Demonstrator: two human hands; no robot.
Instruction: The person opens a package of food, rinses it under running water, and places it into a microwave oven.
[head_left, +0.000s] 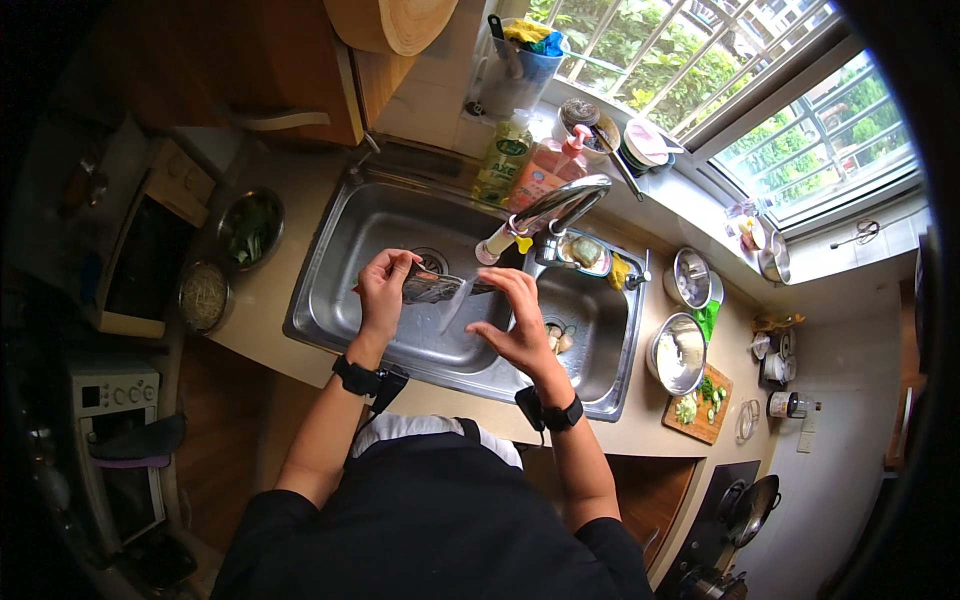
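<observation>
Above the large basin of the stainless steel double sink (480, 352), my left hand (384, 289) pinches a thin, dark, flat piece (429, 289) by its end. What the piece is made of I cannot tell. It stretches towards my right hand (521, 315), whose thumb and fingers are spread apart, with the fingertips by its far end. A blurred whitish streak (456, 304) crosses between the hands; whether it is water or a strip is unclear. Just above sits the white nozzle of the chrome faucet (496, 241). Pale round pieces (559, 341) lie around the small basin's drain.
Leafy greens fill a metal bowl (251, 229) on the left, near a bowl of pale shreds (205, 296). Dish soap (504, 159) and a pink pump bottle (544, 172) stand behind the sink. At right are metal bowls (677, 352) and a cutting board (694, 427) with chopped greens.
</observation>
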